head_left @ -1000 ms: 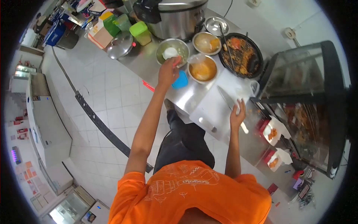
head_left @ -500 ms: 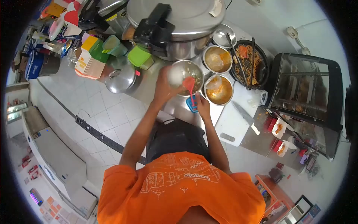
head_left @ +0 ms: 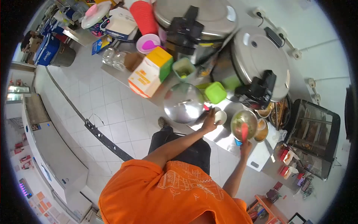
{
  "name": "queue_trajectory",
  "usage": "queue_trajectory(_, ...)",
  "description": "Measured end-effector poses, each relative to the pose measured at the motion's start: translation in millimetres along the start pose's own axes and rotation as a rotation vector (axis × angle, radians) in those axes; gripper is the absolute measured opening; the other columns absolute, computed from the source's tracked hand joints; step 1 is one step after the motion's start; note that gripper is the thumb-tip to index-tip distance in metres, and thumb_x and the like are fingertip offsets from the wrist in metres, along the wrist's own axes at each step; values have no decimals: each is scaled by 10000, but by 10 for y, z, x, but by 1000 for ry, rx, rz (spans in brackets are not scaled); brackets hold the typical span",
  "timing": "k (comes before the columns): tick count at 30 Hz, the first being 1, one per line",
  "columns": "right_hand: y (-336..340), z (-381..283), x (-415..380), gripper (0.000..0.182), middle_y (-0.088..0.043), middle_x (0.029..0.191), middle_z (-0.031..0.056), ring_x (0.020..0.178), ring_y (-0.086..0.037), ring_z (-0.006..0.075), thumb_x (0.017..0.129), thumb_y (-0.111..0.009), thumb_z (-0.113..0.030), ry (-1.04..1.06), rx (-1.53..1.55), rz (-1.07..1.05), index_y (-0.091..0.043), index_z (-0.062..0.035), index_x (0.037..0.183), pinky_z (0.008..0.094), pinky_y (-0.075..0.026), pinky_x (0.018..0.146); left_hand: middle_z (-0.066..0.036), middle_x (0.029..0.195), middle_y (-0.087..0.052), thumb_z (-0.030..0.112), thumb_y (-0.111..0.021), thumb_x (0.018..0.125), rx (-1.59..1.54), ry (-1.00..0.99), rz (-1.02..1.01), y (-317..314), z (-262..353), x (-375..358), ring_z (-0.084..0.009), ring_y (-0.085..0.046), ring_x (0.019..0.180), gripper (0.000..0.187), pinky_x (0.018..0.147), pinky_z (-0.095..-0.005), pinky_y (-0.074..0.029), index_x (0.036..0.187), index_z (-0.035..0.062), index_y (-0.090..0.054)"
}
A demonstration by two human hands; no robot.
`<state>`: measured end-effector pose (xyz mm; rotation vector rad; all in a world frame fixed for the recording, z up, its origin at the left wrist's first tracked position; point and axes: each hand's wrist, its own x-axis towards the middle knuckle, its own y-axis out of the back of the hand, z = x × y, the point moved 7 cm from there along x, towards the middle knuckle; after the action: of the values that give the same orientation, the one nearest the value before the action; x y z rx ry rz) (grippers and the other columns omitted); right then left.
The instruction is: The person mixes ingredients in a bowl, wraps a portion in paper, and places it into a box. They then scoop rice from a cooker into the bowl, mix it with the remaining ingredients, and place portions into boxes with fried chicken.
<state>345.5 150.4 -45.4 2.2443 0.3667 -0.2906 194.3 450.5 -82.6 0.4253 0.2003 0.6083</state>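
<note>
My left hand (head_left: 210, 122) is closed around a small white cup (head_left: 220, 117), held over the counter to the left of a steel bowl (head_left: 238, 118). The bowl has greenish contents. My right hand (head_left: 245, 148) is at the bowl's near side, with its fingers closed at the handle of a red spoon (head_left: 244, 130) whose head lies over the bowl. A bit of blue (head_left: 238, 142) shows beside the bowl's near rim, mostly hidden. Another steel bowl (head_left: 262, 130) with orange contents stands just right of it. Near my left hand is a round steel lid (head_left: 183, 103).
Two large pressure cookers (head_left: 261, 59) stand behind. A green-lidded container (head_left: 215, 92), a carton (head_left: 151, 72) and a teal tub (head_left: 184, 69) are on the counter. To the right are a white cutting board (head_left: 257, 161), a dark pan (head_left: 280, 114) and a glass display case (head_left: 312, 132).
My view has turned left, so the counter appears farther right. My left hand has moved away from above the bowl to its left, with the white cup now visible in it.
</note>
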Motion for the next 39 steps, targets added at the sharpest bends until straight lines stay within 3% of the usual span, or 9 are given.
queue_trajectory(6,594,-1629,-1568,369,-452,567,36,535,-488,158,942,-512,-337,-172,-57,-11,-550,-38,729,337,-346,451,-360,1500,-124,88,-597,712,-324,-182,-216,856,479,-383,-440,-136,1426,964,1164,-423,-203,1460,-115,-26)
queue_trajectory(8,450,-2129,-1784,420,-520,629,62,542,-469,107,934,-491,-361,151,-264,-53,-638,19,834,303,-349,473,-216,1315,-473,-61,-460,705,-600,-27,-414,1723,706,-525,-299,-567,1100,841,858,-342,-506,1492,57,-189)
queue_trajectory(10,91,-2680,-2120,348,-519,623,86,541,-474,142,921,-505,-286,260,-45,9,-629,28,838,313,-382,504,-84,1075,-593,15,-564,877,-511,-117,-330,2454,487,-549,-159,-591,984,469,853,-326,-507,1328,23,-435)
queue_trajectory(12,-633,-3444,-2105,285,-510,620,81,552,-491,152,919,-501,-218,481,-174,-453,-625,30,849,320,-397,524,-25,958,-592,-73,-524,807,-1310,35,-146,3074,11,-645,-130,-574,913,403,795,-280,-470,1185,64,-552)
queue_trajectory(14,-1472,-4256,-2307,277,-556,639,133,563,-545,231,922,-497,-206,419,-131,-636,-623,29,847,352,-421,549,-29,997,-591,86,-509,879,-695,229,212,4134,-260,-793,-131,-569,928,250,831,-286,-462,1122,41,-549)
queue_trajectory(21,-4756,-5818,-3143,342,-603,747,279,693,-610,429,901,-575,-271,767,58,-933,-584,56,802,481,-451,627,-56,1098,-554,276,-476,923,-910,242,994,6377,-1737,-1673,-196,-587,994,351,870,-368,-488,1181,41,-509)
queue_trajectory(32,-7959,-8127,-4094,438,-592,562,90,446,-586,189,954,-533,-369,641,0,-1085,-617,18,769,336,-464,486,-37,1018,-493,119,-559,911,-662,248,1008,9652,-3688,-1039,-140,-579,849,153,628,-330,-604,1045,71,-504)
queue_trajectory(36,-7895,-8833,-4076,311,-654,711,89,665,-657,129,935,-582,-317,1345,30,-445,-650,-14,946,309,-494,559,-50,1005,-471,114,-585,919,-875,195,953,10350,-4107,-301,-164,-584,865,178,678,-434,-630,1056,72,-480)
queue_trajectory(39,-7223,-9360,-3823,245,-670,769,96,702,-654,187,896,-638,-241,1121,428,-211,-657,-12,982,339,-509,622,-54,975,-553,181,-569,937,-798,282,896,10695,-4435,268,-167,-605,878,133,737,-448,-600,973,71,-503)
